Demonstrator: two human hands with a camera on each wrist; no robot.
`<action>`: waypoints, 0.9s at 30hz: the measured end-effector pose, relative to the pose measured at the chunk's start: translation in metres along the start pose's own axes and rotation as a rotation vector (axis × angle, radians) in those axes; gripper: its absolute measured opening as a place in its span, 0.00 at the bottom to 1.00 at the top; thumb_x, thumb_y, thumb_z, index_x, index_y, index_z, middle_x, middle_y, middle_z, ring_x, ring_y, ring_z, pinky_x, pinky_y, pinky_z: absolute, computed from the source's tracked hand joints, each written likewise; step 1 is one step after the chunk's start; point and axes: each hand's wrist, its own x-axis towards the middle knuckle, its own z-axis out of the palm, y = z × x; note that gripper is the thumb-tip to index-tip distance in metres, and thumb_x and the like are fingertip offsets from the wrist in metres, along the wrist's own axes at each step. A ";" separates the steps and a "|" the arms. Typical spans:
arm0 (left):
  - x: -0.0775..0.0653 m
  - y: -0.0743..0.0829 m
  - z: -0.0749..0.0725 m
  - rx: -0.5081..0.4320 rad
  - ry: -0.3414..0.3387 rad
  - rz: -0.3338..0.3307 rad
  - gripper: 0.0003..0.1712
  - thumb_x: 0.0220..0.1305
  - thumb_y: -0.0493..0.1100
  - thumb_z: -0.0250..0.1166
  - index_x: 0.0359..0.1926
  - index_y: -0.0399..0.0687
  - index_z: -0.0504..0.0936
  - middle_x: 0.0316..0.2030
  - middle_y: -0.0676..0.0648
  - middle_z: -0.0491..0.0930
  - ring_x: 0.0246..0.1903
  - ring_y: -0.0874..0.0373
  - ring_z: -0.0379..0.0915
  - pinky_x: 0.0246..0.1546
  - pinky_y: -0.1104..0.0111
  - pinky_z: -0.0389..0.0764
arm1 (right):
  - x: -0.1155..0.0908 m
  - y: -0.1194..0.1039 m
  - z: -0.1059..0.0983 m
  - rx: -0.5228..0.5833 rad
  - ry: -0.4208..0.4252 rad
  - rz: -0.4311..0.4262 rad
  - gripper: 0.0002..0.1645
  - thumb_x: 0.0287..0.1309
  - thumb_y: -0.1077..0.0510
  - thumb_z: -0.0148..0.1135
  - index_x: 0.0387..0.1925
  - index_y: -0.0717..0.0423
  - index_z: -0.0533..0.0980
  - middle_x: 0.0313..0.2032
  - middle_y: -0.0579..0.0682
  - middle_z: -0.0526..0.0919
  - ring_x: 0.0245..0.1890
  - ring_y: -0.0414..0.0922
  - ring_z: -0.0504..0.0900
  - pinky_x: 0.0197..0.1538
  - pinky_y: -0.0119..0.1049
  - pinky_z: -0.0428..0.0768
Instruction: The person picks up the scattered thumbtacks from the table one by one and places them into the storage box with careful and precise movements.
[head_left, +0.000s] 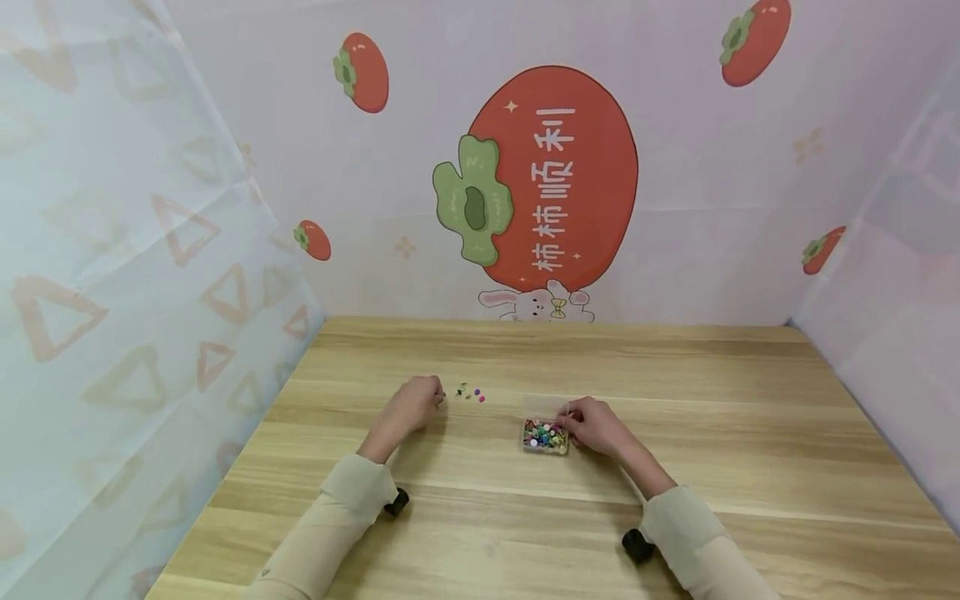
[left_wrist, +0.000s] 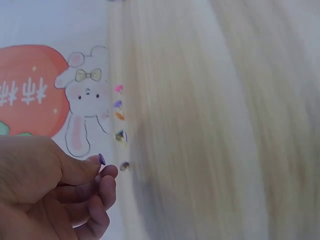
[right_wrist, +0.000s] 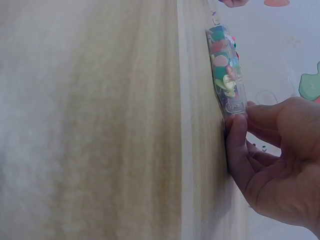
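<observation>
My left hand [head_left: 412, 406] pinches a purple thumbtack [left_wrist: 102, 159] between thumb and forefinger, just above the table. Close to its right lie several loose thumbtacks, among them a pink one [head_left: 482, 399], a purple one [head_left: 477, 392] and an orange one [left_wrist: 120, 115]. At the right, a small clear plastic box [right_wrist: 234, 107] stands on the table with its transparent lid [head_left: 544, 406] raised at the back. Thumbtacks of many colours [head_left: 542, 434] fill it. My right hand [head_left: 596, 425] grips the box's right end with thumb and fingers.
The wood-grain table [head_left: 480, 533] meets a printed back wall [head_left: 705, 250] and side walls of hanging sheet. A black device [head_left: 396, 502] sits at the left wrist and another black device [head_left: 638, 547] at the right.
</observation>
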 end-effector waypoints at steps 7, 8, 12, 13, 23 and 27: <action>0.000 0.015 -0.001 0.021 -0.010 0.037 0.06 0.67 0.34 0.56 0.33 0.40 0.77 0.28 0.46 0.78 0.27 0.56 0.69 0.33 0.62 0.78 | -0.001 0.001 -0.002 -0.029 0.007 -0.018 0.08 0.64 0.61 0.57 0.34 0.56 0.82 0.15 0.47 0.77 0.14 0.38 0.71 0.22 0.33 0.71; 0.000 0.017 0.000 0.020 -0.014 0.044 0.06 0.67 0.34 0.56 0.32 0.40 0.77 0.28 0.47 0.77 0.27 0.57 0.69 0.32 0.63 0.77 | -0.001 0.000 -0.002 -0.030 0.008 -0.021 0.08 0.64 0.60 0.57 0.34 0.56 0.82 0.15 0.47 0.77 0.13 0.38 0.71 0.22 0.32 0.71; 0.000 0.028 0.003 -0.016 -0.042 0.115 0.07 0.64 0.31 0.56 0.28 0.41 0.74 0.24 0.48 0.72 0.25 0.58 0.64 0.28 0.66 0.71 | -0.001 0.000 -0.002 -0.029 0.011 -0.021 0.08 0.63 0.60 0.58 0.35 0.56 0.83 0.15 0.47 0.77 0.13 0.38 0.70 0.23 0.33 0.71; 0.000 0.031 0.004 -0.024 -0.049 0.145 0.08 0.64 0.31 0.56 0.28 0.41 0.73 0.24 0.49 0.71 0.25 0.58 0.64 0.27 0.66 0.70 | -0.001 0.000 -0.002 -0.025 0.010 -0.019 0.08 0.63 0.61 0.58 0.35 0.56 0.82 0.15 0.47 0.77 0.13 0.38 0.70 0.23 0.33 0.71; -0.001 0.064 0.016 -0.020 -0.075 0.354 0.06 0.67 0.37 0.59 0.31 0.46 0.77 0.27 0.52 0.77 0.26 0.62 0.69 0.32 0.67 0.77 | 0.000 0.000 -0.002 -0.019 0.005 -0.009 0.08 0.64 0.60 0.58 0.37 0.56 0.83 0.15 0.47 0.77 0.14 0.38 0.70 0.23 0.33 0.72; -0.001 0.080 0.022 -0.003 -0.060 0.405 0.05 0.66 0.38 0.59 0.32 0.46 0.78 0.27 0.52 0.79 0.25 0.65 0.69 0.28 0.72 0.76 | 0.000 0.001 -0.002 -0.019 0.007 -0.010 0.08 0.64 0.60 0.57 0.36 0.56 0.82 0.16 0.46 0.77 0.14 0.38 0.71 0.23 0.32 0.71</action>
